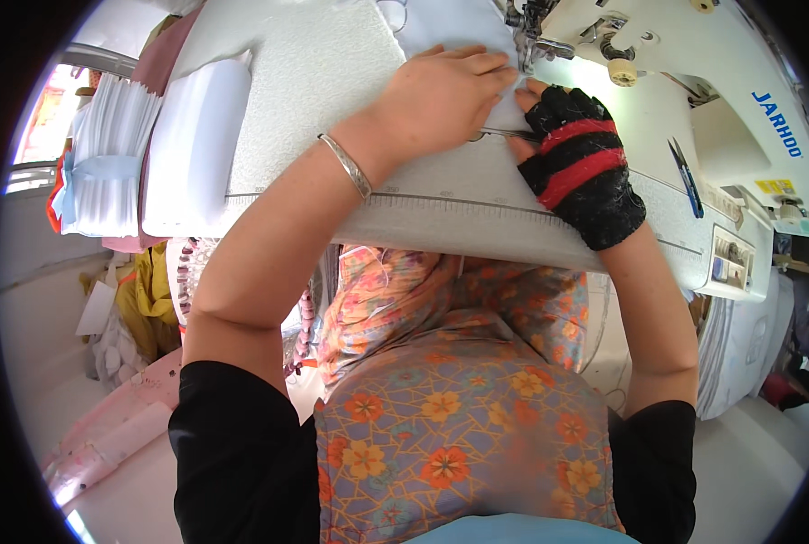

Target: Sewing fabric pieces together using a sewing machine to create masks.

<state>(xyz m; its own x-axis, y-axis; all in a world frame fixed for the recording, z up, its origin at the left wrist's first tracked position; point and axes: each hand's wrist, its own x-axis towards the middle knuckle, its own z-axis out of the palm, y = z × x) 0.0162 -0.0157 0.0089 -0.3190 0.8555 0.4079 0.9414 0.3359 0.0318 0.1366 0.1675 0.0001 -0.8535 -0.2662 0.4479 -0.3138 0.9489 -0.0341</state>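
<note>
My left hand lies flat with fingers stretched out on a pale bluish-white cloth, left of the sewing machine's presser foot. A silver bangle circles that wrist. My right hand, in a black and red fingerless glove, rests at the cloth's right side, just in front of the presser foot. From between its thumb and fingers juts a thin dark metal tool with a looped end near my left hand. The glove hides the rest of this tool, so its kind is unclear.
The sewing machine's white body fills the right. Dark snips lie on the table right of my glove. A ruler strip runs along the front edge. Folded white cloth and a tied white bundle are at the left.
</note>
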